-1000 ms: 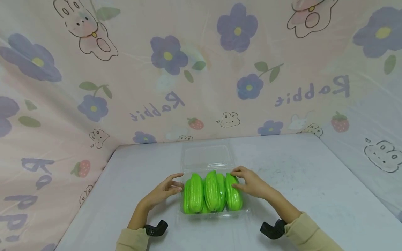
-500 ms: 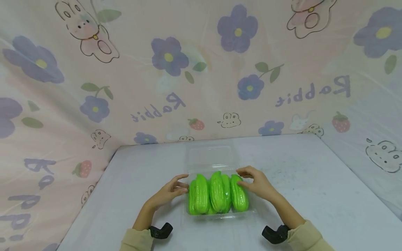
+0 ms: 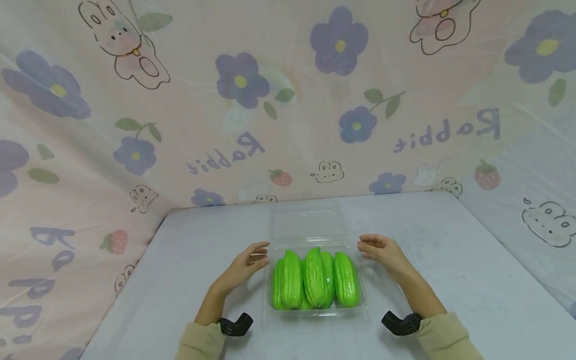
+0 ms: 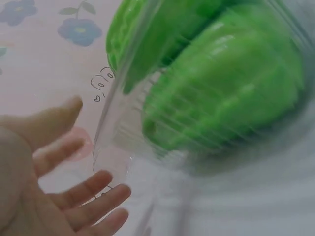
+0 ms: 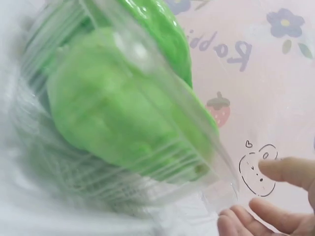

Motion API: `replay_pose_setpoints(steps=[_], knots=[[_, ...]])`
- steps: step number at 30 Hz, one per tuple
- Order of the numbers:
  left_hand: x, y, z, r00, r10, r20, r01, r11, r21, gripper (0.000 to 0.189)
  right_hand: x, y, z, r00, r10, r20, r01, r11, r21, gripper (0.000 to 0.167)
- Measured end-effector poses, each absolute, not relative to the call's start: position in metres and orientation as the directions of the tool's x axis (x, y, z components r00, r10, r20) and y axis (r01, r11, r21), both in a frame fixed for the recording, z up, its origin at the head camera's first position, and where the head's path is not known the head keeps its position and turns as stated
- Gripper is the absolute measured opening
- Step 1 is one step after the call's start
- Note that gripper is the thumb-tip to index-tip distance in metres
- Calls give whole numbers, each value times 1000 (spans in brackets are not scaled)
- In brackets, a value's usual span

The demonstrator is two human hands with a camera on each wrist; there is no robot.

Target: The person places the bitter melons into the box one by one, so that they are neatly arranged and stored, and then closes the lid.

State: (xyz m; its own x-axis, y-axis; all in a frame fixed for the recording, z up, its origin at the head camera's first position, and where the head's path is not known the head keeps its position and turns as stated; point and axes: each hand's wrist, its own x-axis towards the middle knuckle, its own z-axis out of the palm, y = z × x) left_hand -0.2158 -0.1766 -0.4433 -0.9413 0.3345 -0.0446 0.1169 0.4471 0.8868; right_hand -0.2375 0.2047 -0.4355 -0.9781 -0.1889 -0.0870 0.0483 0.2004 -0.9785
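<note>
A clear plastic clamshell box stands on the table with its lid folded back, away from me. Inside lie several bright green, ridged bitter melons, side by side and partly stacked. Beside the box's left wall is my left hand, its fingers loosely spread and holding nothing. My right hand hovers just off the back right corner, fingers relaxed, near the rightmost bitter melon. Through the clear walls, both wrist views show bitter melons close up, somewhat blurred, with the left fingers and right fingers beside them.
The white tabletop extends around the box. A cloth printed with rabbits and flowers encloses the back and sides. Black wrist mounts sit below each hand.
My right hand has let go of the rightmost bitter melon and moved right, off the box. The box has slid slightly right. My left hand has shifted a little right and up beside it.
</note>
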Motion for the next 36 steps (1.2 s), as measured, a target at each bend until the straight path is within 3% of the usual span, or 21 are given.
replay_pose_setpoints(steps=[9, 24, 36], knots=[[-222, -162, -451, -985, 172, -34, 40, 406, 913, 56, -247, 202, -448, -944, -320, -78, 29, 157, -987, 64], [-226, -156, -456, -973, 229, 4, 64, 256, 965, 58, -248, 196, -456, -936, -349, -44, 2, 118, -993, 63], [-226, -156, -457, -980, 196, 21, 63, 208, 976, 62, -250, 193, -462, -938, -346, 2, -32, 83, -996, 61]])
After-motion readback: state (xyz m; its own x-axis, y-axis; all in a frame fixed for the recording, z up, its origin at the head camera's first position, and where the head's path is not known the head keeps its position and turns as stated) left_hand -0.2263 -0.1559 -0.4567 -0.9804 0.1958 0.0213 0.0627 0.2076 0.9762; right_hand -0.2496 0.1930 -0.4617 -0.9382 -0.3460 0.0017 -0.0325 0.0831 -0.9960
